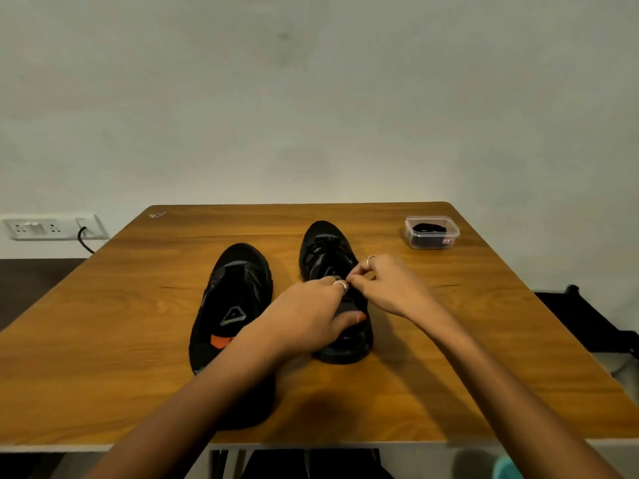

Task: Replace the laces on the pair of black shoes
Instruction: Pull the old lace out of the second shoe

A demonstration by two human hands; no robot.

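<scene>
Two black shoes stand toes-away on the wooden table (138, 340). The left shoe (235, 299) has no lace showing and an orange patch inside its opening. The right shoe (328, 261) still carries a black lace (320, 247) across its front eyelets. My left hand (311, 316) grips the right shoe's collar and tongue, thumb inside the opening. My right hand (383, 285) pinches something small at the shoe's upper eyelets, likely the lace; the dark shoe hides it. Both hands meet above the tongue.
A small clear plastic tub (432, 232) holding black laces sits at the table's far right corner. A wall socket panel (52, 227) with a black cable is at the left, beyond the table. Dark furniture (587, 316) stands right of the table.
</scene>
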